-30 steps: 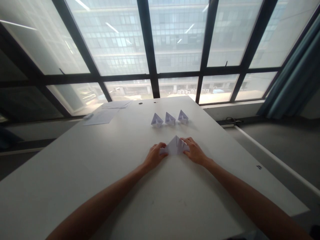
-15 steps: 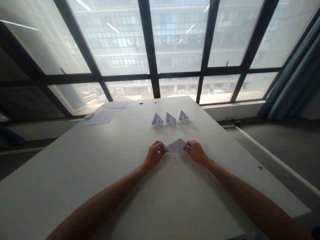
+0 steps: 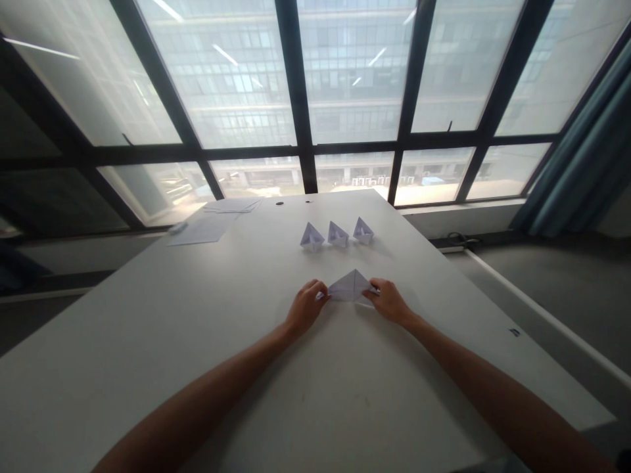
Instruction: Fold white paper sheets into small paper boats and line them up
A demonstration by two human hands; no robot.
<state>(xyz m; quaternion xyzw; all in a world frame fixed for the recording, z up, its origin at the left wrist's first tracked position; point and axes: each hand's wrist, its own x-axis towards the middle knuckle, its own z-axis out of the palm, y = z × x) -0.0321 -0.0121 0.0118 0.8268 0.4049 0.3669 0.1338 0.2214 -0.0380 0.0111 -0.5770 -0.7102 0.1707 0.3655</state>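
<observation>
Between my two hands is a folded white paper boat (image 3: 349,286), its pointed peak standing up in the middle. My left hand (image 3: 308,305) pinches the boat's left end, with a bit of paper showing between thumb and fingers. On the other side, my right hand (image 3: 387,299) grips the right end with thumb and fingertips. Beyond them three finished-looking paper boats stand in a row: a left one (image 3: 311,238), a middle one (image 3: 338,234) and a right one (image 3: 363,231).
The white table (image 3: 236,295) reaches toward the windows. Flat paper sheets (image 3: 200,231) lie at its far left. A small dark mark (image 3: 514,332) is near the right edge. A blue curtain (image 3: 566,171) hangs at the right.
The held paper's peak stands slightly taller and its body looks fuller. My left fingers have closed in a little at its end. The three boats stay in place.
</observation>
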